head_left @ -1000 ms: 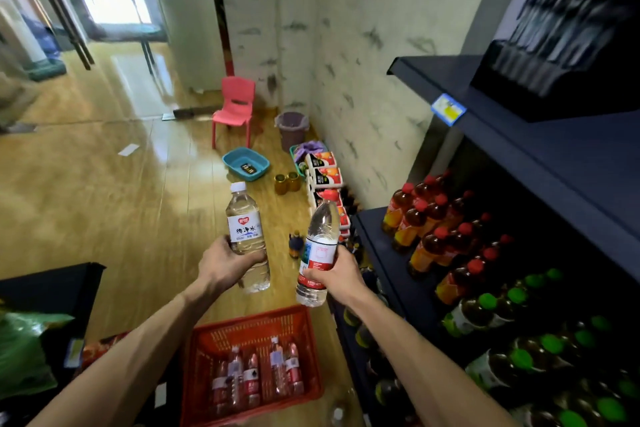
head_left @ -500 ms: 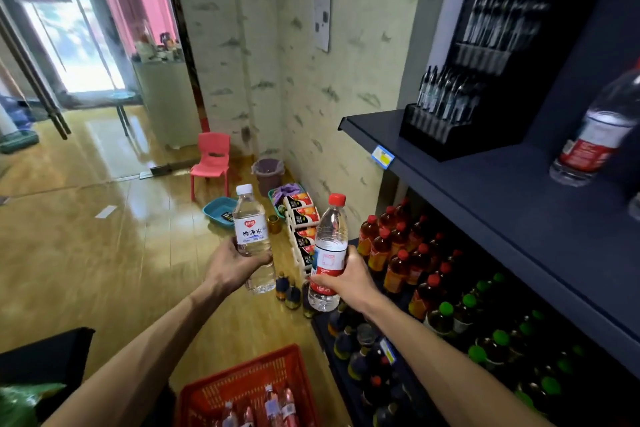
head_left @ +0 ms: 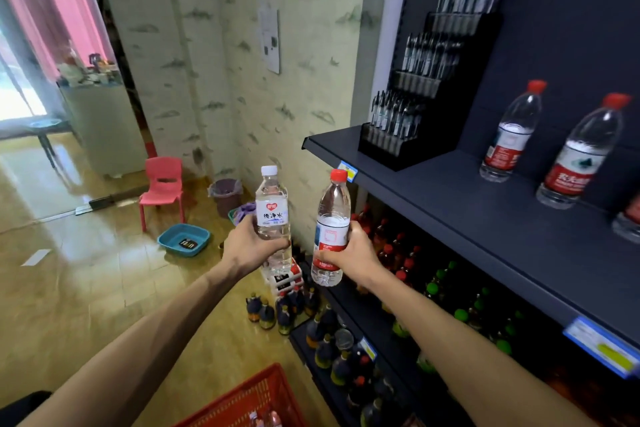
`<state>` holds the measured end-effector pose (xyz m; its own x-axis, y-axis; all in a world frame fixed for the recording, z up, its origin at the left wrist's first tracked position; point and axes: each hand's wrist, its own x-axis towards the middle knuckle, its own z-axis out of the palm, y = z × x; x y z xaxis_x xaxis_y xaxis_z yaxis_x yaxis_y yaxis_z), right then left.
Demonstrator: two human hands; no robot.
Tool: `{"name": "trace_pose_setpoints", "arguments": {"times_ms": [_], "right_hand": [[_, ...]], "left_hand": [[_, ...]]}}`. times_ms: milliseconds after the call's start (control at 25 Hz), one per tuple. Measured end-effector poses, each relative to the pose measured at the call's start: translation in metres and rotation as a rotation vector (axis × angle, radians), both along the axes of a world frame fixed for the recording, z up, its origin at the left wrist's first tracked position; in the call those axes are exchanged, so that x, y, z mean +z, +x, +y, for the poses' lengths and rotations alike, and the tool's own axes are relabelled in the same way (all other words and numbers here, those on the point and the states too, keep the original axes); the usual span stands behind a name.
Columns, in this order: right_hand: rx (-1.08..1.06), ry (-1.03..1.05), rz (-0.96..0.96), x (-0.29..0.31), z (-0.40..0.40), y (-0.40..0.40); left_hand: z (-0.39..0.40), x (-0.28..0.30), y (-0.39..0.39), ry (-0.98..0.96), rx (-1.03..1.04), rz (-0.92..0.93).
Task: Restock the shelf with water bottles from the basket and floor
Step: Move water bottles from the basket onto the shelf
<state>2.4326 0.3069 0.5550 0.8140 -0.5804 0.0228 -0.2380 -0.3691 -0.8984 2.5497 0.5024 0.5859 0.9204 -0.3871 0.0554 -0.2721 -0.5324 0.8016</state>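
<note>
Both hands are raised in front of the dark shelf (head_left: 460, 194), each holding a water bottle upright. The left hand (head_left: 247, 246) has its fingers curled round the lower body of a white-capped bottle (head_left: 272, 215); the right hand (head_left: 349, 253) wraps its fingers round a red-capped bottle (head_left: 330, 229) at the label. The two bottles stand just beside each other, apart from the shelf edge. Two more red-capped bottles (head_left: 510, 135) stand on the shelf, right of a black pen display rack (head_left: 422, 104). The red basket (head_left: 249, 402) sits low between the forearms, with bottles inside barely visible. Small dark bottles (head_left: 277, 312) cluster on the floor.
</note>
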Motion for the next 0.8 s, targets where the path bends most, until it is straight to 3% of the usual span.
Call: {"name": "trace_pose_setpoints", "arguments": {"times_ms": [520,800], "right_hand": [[-0.285,-0.102,-0.138,0.093,-0.068,-0.060],[-0.496,-0.206,-0.120,0.124,-0.116,-0.114]], "left_hand": [[-0.108,0.082,-0.022,-0.149,-0.269,-0.119],[-0.177,0.097,-0.054,-0.237,-0.408,-0.119]]}}
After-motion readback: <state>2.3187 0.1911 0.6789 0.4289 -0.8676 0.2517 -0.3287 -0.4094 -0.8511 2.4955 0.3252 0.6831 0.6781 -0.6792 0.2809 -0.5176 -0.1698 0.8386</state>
